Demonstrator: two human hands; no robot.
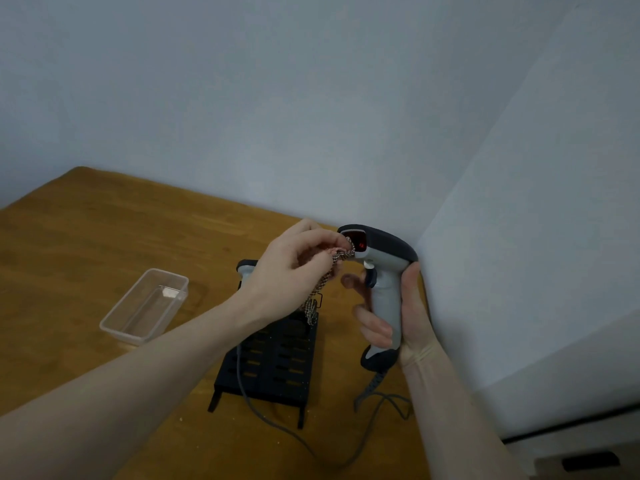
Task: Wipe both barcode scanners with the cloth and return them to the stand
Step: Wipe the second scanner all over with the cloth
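Right hand (398, 317) grips raised scanner (381, 271); left hand (294, 268) pinches cloth (332, 268) against its window. Second scanner (246, 271) on stand (273, 362), 9 o'clock. Risk: trailing cable (381, 403) snags stand.

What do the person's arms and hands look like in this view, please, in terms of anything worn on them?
Both forearms are bare as far as the frame shows: no sleeves reach into view. The left hand and the right hand wear no gloves, and no watch, bracelet or ring is visible on either wrist or on the fingers that show. Fingernails look short and plain, though blur hides fine detail.
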